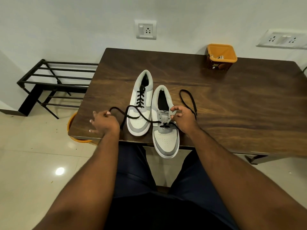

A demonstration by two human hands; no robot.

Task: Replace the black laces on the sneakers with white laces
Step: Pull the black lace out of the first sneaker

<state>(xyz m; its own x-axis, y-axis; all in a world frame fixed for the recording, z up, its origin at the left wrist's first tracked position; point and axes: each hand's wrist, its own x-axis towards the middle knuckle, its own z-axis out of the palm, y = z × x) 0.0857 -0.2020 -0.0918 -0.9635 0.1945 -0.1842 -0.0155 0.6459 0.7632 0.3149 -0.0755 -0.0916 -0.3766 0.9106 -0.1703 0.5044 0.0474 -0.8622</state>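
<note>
Two white and grey sneakers lie side by side on the brown table (232, 100), toes toward me. The left sneaker (141, 103) is laced with a black lace. The right sneaker (165, 130) overhangs the table's front edge, and its black lace (132, 112) is threaded only through the lowest eyelets. My left hand (103, 122) pinches one end of that lace, pulled out to the left. My right hand (182, 118) grips the right sneaker's eyelet flap; the lace's other end (189, 100) loops on the table behind it.
An orange-rimmed brown tub (221, 57) with something white inside stands at the table's back right. A black metal shoe rack (54, 85) stands on the floor to the left. An orange bucket (73, 128) sits under the table's left corner.
</note>
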